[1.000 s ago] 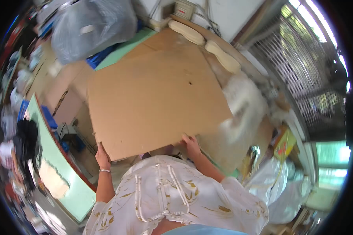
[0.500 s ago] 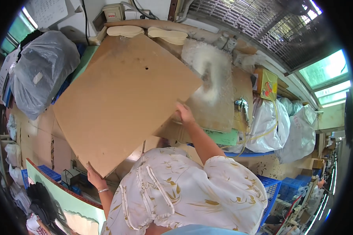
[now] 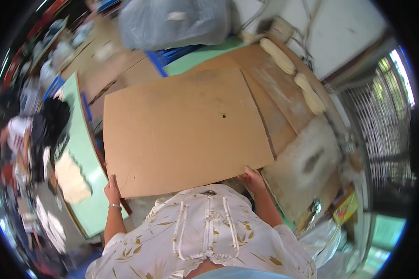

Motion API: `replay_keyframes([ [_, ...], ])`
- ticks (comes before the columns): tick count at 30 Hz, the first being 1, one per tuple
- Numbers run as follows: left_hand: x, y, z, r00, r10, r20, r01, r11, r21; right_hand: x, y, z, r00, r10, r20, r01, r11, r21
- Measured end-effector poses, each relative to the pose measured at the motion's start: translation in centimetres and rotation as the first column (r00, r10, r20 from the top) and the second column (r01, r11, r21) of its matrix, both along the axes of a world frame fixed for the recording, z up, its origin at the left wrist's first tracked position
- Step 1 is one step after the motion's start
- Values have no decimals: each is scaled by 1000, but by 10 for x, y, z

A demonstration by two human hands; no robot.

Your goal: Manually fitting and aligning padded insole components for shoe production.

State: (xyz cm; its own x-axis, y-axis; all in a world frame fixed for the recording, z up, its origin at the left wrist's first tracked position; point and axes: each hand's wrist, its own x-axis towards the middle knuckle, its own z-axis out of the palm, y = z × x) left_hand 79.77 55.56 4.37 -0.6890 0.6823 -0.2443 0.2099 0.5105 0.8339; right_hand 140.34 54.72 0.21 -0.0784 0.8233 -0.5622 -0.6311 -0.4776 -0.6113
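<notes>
A large flat sheet of brown cardboard (image 3: 181, 130) spans the space in front of me, with a small dark hole toward its right side. My left hand (image 3: 111, 189), with a bracelet at the wrist, grips its near left corner. My right hand (image 3: 252, 179) is closed on its near right corner. Thumbs show on top at both corners; the other fingers are largely hidden beneath. Past the sheet's right edge lies the brown worktable (image 3: 265, 88), partly covered by the cardboard.
Two pale insole-shaped pieces (image 3: 278, 56) lie along the table's far edge. A powdery white-stained sheet (image 3: 307, 162) is at right, beside a shiny metal tool (image 3: 314, 209). A grey plastic bag (image 3: 172, 23) stands at the back. To the left is a light green tabletop (image 3: 86, 167).
My body and view have turned left. The cardboard, still in both hands, has swung away from the table's white-stained sheet and come level across my front.
</notes>
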Motion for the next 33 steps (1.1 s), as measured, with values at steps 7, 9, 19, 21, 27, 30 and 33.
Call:
replay_keyframes([
  [7,-42,-90,-30,948,315,-46,-311,947,76,-65,76,-5,973,231,-12,-230,973,30],
  [9,-62,-109,-46,930,332,-159,-329,943,42,-86,95,0,970,243,21,-242,969,-43],
  [19,-97,-102,-79,902,98,-421,-283,870,-403,-172,153,-37,793,463,397,-331,873,-357],
  [21,-81,-72,-73,901,118,-417,-294,873,-389,-167,148,-42,783,481,395,-343,863,-372],
  [27,-95,-52,-73,784,-263,-562,-118,826,-552,-176,138,-58,872,304,383,-197,935,-294],
  [30,-119,-71,-98,680,66,-730,-207,973,-105,-198,143,-43,933,225,282,-154,955,-253],
  [33,-81,-37,-79,643,-169,-747,181,981,-66,-173,111,-54,846,299,442,-215,949,-231],
])
